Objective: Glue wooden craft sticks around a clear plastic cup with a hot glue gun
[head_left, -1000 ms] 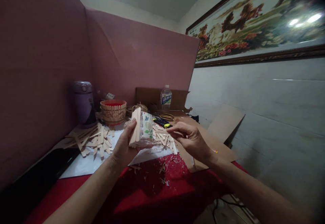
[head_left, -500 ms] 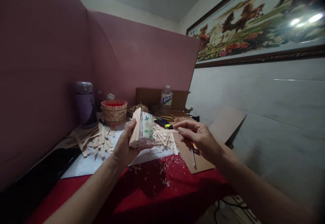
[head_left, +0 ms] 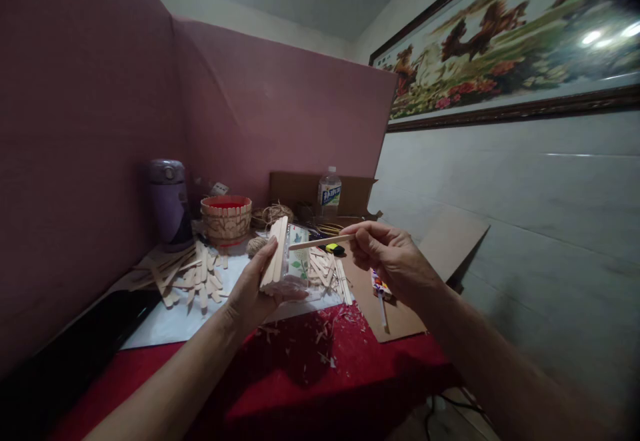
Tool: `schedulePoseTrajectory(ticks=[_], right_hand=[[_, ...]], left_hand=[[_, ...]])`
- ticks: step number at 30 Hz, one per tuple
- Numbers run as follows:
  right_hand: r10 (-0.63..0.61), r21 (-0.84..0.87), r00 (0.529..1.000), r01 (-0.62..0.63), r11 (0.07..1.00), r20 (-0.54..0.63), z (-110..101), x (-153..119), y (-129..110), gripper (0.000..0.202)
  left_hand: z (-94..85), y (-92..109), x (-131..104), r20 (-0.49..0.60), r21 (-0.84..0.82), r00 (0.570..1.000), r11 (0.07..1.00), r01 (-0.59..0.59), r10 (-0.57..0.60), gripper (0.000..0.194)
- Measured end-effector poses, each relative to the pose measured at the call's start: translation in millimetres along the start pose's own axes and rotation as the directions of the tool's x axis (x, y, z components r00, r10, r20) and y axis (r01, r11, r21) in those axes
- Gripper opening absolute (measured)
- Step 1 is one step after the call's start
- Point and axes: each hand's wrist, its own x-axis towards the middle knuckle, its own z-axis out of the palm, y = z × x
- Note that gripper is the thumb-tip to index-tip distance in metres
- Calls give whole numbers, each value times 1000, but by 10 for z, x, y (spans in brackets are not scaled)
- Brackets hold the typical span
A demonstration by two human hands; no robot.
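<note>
My left hand [head_left: 257, 284] is wrapped round a clear plastic-wrapped pack [head_left: 299, 261] with a printed flower and leaf design. Wooden craft sticks [head_left: 275, 254] stand side by side along the pack's left face, under my thumb. Between thumb and fingers my right hand [head_left: 383, 251] pinches a single craft stick [head_left: 323, 242], held almost level. Its free end points left, in front of the pack; whether it touches the pack I cannot tell. Behind and below lie loose craft sticks [head_left: 327, 271] and a yellow-and-black utility knife [head_left: 334, 249], partly hidden.
A stick-covered pot [head_left: 226, 224] with a red inside stands beside a purple flask [head_left: 170, 208]. More sticks [head_left: 203, 274] lie on white paper at left. Twine [head_left: 277, 213], a plastic bottle [head_left: 330, 194] and a cardboard sheet [head_left: 400, 324] are behind and right. Shavings litter the red cloth [head_left: 300, 388].
My right hand has raised the craft stick from near the pile to in front of the pack. My left hand and the pack have shifted slightly right.
</note>
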Motion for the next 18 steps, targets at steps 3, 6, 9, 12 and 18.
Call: schedulePoseTrajectory(ticks=[3, 6, 9, 12, 18], right_hand=[[15, 37, 1000, -15, 999, 5, 18, 111, 15, 21], [55, 135, 998, -52, 990, -18, 35, 247, 39, 24], [72, 219, 997, -65, 974, -21, 71, 373, 75, 28], [59, 238, 998, -59, 970, 6, 118, 478, 129, 33], [-47, 149, 986, 24, 989, 158, 131, 654, 308, 31]], left_hand=[[-1, -27, -5, 14, 13, 999, 999, 30, -31, 43], [-3, -50, -2, 38, 20, 997, 997, 68, -69, 43], [-11, -64, 16, 44, 28, 995, 996, 86, -87, 45], [-24, -77, 32, 46, 37, 994, 995, 97, -98, 48], [-81, -120, 49, 4, 41, 996, 995, 89, -89, 49]])
